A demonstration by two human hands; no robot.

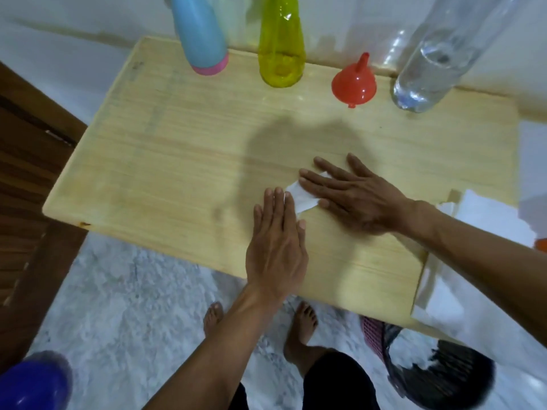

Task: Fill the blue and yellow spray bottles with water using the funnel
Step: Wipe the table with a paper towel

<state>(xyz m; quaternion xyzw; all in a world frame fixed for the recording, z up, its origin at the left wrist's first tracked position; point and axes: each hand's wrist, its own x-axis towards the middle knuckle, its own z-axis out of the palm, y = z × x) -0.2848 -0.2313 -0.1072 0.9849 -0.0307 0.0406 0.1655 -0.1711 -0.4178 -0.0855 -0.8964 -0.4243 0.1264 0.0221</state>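
The fingers [318, 184] of the right hand [352, 196] lie straight and spread flat, pressing on a small white tissue [300, 198] in the centre of the frame. The left hand [276, 247] lies just below and left of it, fingers straight and close together, their tips also resting on the tissue's left edge. Neither hand curls around anything; both are flat, palms down, on the wooden table [165, 161]. The two forearms run down toward the lower edge of the frame, the right one coming in from the right side.

Along the far edge of the table, at the top of the frame, four things stand in a row, well apart from the hands. The blue spray bottle [201, 34] with a pink base is at upper left; its top is cut off by the frame. Beside it to the right stands the yellow spray bottle [281, 45], also cut off at the top. Right of that sits the red funnel [353, 82], wide mouth down and spout pointing up. At upper right stands a clear water bottle [429, 66], partly filled with water.

Below the table, two bare feet [302, 324] stand on a pale mottled floor [118, 306]. A blue rounded object [32, 383] shows at the lower left corner.
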